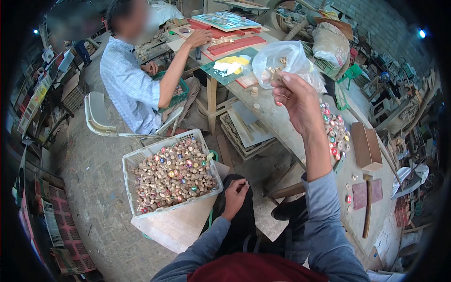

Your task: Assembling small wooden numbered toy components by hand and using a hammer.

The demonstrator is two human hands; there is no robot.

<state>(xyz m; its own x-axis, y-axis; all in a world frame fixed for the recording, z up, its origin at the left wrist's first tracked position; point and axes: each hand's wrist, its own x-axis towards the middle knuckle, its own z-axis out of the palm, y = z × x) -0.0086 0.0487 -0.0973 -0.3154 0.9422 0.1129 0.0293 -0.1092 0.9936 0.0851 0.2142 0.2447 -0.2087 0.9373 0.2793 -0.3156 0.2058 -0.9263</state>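
Note:
Raised over the table, my right hand (300, 105) has its thumb and fingers closed around a small wooden piece (277, 80), mostly covered by the fingertips. Just behind it is a clear plastic bag (282, 49) holding more small wooden pieces. My left hand (235, 197) rests low by my thigh with its fingers pinched together; I cannot make out what is in them. Beside it stands a white plastic crate (171, 207) full of small turned wooden pieces (169, 176), some with coloured tops. A group of pieces with red, green and white tops (336, 134) lies on the table right of my forearm.
A co-worker (134, 80) sits at the far left, reaching over red wooden bars (235, 45); a green basket (176, 96) is on their lap. On the table's right are a cardboard box (367, 146) and a wooden-handled hammer (368, 207). A table leg (212, 105) stands beyond the crate.

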